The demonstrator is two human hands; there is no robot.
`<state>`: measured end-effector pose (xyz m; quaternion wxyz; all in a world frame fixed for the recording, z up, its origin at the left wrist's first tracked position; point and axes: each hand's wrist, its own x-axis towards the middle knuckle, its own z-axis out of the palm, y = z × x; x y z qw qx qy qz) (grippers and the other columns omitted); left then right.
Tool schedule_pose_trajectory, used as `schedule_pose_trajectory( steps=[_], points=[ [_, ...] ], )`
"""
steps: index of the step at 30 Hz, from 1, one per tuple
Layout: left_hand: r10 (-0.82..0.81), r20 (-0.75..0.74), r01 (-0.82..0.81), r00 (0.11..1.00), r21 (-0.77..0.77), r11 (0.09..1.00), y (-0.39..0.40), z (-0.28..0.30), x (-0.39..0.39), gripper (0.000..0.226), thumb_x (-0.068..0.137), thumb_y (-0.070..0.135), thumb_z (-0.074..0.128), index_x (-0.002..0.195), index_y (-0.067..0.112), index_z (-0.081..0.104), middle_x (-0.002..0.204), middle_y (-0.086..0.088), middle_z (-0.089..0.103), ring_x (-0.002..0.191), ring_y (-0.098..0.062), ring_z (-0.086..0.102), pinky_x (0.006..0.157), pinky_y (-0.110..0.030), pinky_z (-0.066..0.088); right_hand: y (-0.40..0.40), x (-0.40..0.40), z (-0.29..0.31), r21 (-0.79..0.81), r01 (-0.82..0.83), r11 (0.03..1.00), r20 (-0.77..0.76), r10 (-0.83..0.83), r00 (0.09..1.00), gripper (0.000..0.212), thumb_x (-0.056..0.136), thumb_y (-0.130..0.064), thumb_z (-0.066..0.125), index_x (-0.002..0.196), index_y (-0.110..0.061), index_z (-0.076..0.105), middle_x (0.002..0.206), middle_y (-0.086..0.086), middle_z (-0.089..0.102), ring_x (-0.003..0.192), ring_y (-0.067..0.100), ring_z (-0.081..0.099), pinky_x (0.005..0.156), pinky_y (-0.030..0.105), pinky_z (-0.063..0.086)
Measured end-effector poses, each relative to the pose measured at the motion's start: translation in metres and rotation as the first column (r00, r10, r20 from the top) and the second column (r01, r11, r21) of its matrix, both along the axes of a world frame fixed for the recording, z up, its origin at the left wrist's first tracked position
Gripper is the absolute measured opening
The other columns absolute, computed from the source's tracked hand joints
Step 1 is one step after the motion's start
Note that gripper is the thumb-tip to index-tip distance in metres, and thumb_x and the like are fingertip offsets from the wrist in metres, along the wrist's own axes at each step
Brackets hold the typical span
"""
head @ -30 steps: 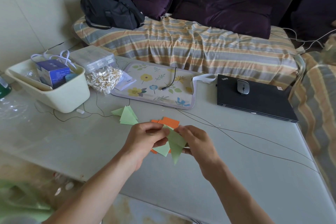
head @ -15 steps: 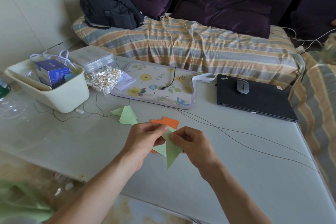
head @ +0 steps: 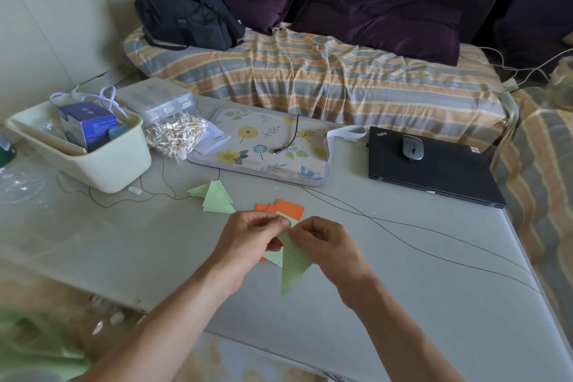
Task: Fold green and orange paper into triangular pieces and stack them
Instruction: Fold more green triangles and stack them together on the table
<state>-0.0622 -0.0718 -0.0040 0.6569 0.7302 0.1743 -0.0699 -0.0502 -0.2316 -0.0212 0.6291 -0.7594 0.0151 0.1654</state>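
Pinching a green paper triangle (head: 293,263) at its top edge, the left hand (head: 248,240) and right hand (head: 328,245) are holding it just above the grey table (head: 403,304), its long axis running toward the person and its sharp tip pointing down at them. Orange paper (head: 286,207) is lying beneath, folded green pieces (head: 215,197) sitting farther left. Beyond, a black laptop (head: 434,172) marked ThinkPad is carrying a mouse (head: 412,147), and a striped sofa (head: 325,77) is lining the far side.

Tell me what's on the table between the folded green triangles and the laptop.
Head view: orange paper by the green triangles, then bare table crossed by thin cables before the laptop.
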Motion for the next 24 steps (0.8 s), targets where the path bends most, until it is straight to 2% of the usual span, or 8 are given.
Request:
schedule_pose_trajectory(
  steps=[4,6,8,12,15,18,21,24],
  points=[
    [0.013,0.022,-0.012,1.0,-0.018,1.0,0.0003,-0.0028,0.0012,0.009,0.092,0.023,0.073,0.09,0.017,0.08,0.083,-0.005,0.078,0.069,-0.014,0.071,0.09,-0.05,0.057,0.0007,-0.0001,-0.0005,-0.014,0.018,1.0,-0.006,-0.018,1.0,0.017,0.093,-0.023,0.068,0.082,-0.011,0.072,0.07,-0.005,0.066,0.067,0.014,0.053,0.068,0.033,0.042],
    [-0.013,0.008,0.013,1.0,-0.046,0.999,-0.0011,-0.0044,0.0011,0.01,0.092,0.021,0.073,0.092,0.013,0.078,0.081,-0.005,0.076,0.066,-0.011,0.071,0.078,-0.037,0.062,0.0012,0.0002,-0.0007,-0.01,0.042,0.999,0.006,-0.042,0.999,0.016,0.093,-0.023,0.068,0.083,-0.011,0.071,0.071,-0.004,0.069,0.067,0.013,0.057,0.069,0.033,0.045],
    [-0.072,-0.013,0.071,0.997,-0.063,0.995,-0.004,-0.0035,-0.0013,0.016,0.091,0.018,0.073,0.092,0.003,0.076,0.076,-0.005,0.073,0.062,-0.008,0.068,0.061,-0.019,0.055,0.0006,0.0009,-0.0019,0.001,0.078,0.997,0.023,-0.078,0.997,0.015,0.094,-0.021,0.067,0.084,-0.011,0.072,0.075,0.0,0.074,0.069,0.012,0.062,0.071,0.033,0.049],
    [-0.068,-0.02,0.067,0.997,-0.067,0.996,-0.0046,-0.003,-0.0028,0.022,0.09,0.015,0.074,0.087,-0.007,0.073,0.072,-0.007,0.072,0.06,-0.012,0.066,0.058,-0.017,0.052,-0.0016,0.0025,-0.0028,0.035,0.1,0.994,0.024,-0.101,0.995,0.014,0.095,-0.019,0.066,0.089,-0.008,0.072,0.082,0.007,0.075,0.075,0.015,0.067,0.078,0.037,0.057],
    [-0.021,-0.026,0.02,0.999,-0.052,0.998,-0.0007,-0.0024,0.0001,0.017,0.091,0.018,0.072,0.087,0.001,0.076,0.08,-0.009,0.078,0.073,-0.02,0.075,0.07,-0.027,0.06,-0.0016,0.0015,-0.0007,0.057,0.076,0.995,-0.005,-0.076,0.997,0.017,0.097,-0.017,0.064,0.093,-0.002,0.071,0.074,0.003,0.072,0.066,0.011,0.063,0.065,0.023,0.054],
    [0.004,-0.03,-0.004,1.0,-0.027,1.0,0.0018,-0.004,0.0016,0.02,0.092,0.021,0.072,0.092,0.001,0.075,0.085,-0.011,0.078,0.078,-0.024,0.077,0.088,-0.045,0.058,-0.0017,0.001,0.0,0.043,0.066,0.997,0.007,-0.067,0.998,0.018,0.097,-0.013,0.064,0.093,0.003,0.069,0.071,0.008,0.071,0.061,0.013,0.062,0.06,0.021,0.05],
    [0.018,-0.034,-0.018,0.999,-0.01,1.0,-0.0011,-0.0024,0.0007,0.024,0.095,0.019,0.068,0.096,-0.005,0.071,0.082,-0.011,0.078,0.065,-0.017,0.074,0.068,-0.03,0.061,-0.001,0.0014,-0.0001,0.024,0.067,0.997,0.026,-0.068,0.997,0.017,0.097,-0.013,0.065,0.091,0.002,0.069,0.072,0.012,0.072,0.061,0.014,0.063,0.062,0.025,0.051],
    [0.045,-0.04,-0.045,0.998,0.02,0.999,-0.0033,0.0012,0.0002,0.024,0.096,0.017,0.067,0.093,-0.007,0.067,0.07,-0.005,0.074,0.053,-0.011,0.068,0.049,-0.017,0.051,-0.001,0.0016,0.0007,0.04,0.065,0.997,0.019,-0.066,0.998,0.016,0.096,-0.012,0.065,0.091,0.002,0.069,0.071,0.011,0.072,0.061,0.014,0.063,0.062,0.025,0.051]
  ],
)
